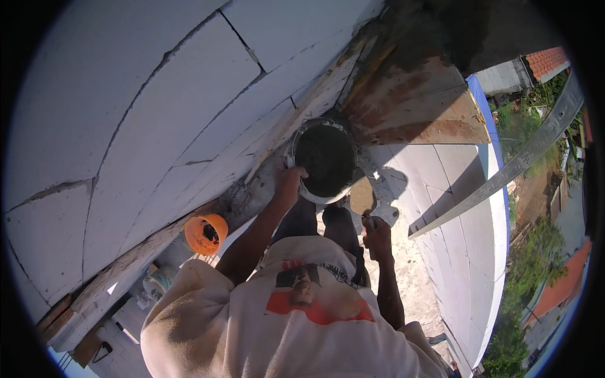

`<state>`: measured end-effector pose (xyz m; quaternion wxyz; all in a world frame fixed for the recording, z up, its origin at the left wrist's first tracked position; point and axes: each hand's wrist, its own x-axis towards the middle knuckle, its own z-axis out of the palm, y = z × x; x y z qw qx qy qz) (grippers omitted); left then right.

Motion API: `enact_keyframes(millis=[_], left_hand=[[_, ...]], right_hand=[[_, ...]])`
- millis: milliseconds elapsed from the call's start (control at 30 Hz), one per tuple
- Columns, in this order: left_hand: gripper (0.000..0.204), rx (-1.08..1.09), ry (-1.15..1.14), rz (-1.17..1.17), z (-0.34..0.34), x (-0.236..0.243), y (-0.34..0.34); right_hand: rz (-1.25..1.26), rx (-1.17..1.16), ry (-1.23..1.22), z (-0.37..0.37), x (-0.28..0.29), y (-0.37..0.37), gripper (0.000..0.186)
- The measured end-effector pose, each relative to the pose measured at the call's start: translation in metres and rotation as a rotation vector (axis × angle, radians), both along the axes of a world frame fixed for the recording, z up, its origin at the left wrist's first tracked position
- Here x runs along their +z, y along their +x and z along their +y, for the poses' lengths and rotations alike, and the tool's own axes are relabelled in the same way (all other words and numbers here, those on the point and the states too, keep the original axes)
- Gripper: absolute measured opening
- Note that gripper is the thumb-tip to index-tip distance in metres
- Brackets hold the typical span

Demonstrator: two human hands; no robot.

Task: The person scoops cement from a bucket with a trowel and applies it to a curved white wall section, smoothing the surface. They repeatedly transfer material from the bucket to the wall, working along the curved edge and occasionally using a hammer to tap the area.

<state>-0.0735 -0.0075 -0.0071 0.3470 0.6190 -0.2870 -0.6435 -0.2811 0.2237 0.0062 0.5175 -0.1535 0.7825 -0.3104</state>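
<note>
A round bucket [325,200] with a pale rim stands in front of me, close to the block wall. Dark grey wet mortar [322,157] fills much of it. My left hand [291,184] is closed on the bucket's near-left rim, with the fingers over the edge. To the right of the bucket, my right hand [377,237] is wrapped round the handle of a trowel [362,196]. The trowel's tan, smeared blade points away from me, beside the bucket's right side; its exact contact with the bucket cannot be made out.
A tall wall of white blocks [170,94] rises on the left, and a lower one [450,208] curves along the right. A long metal straightedge [504,173] leans over the right wall. Stained boards [416,107] stand ahead. An orange bucket [206,234] sits at my left.
</note>
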Motion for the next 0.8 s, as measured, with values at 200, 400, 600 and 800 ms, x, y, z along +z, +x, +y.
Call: enact_keyframes(millis=[200,400,600,800], left_hand=[[0.032,0.178,0.149,-0.016,0.064,-0.114,0.037],[0.025,0.249,0.167,-0.114,0.086,-0.226,0.042],[0.023,0.231,0.059,0.003,0.065,-0.382,0.03],[0.02,0.347,-0.125,0.09,0.043,-0.488,0.009]], right_hand=[[-0.225,-0.043,0.202,0.035,-0.156,-0.024,0.023],[-0.172,-0.008,0.239,0.036,-0.382,-0.083,0.011],[-0.027,0.149,0.157,-0.049,-0.556,-0.14,0.024],[0.32,0.368,-0.057,-0.108,-0.699,-0.166,0.026]])
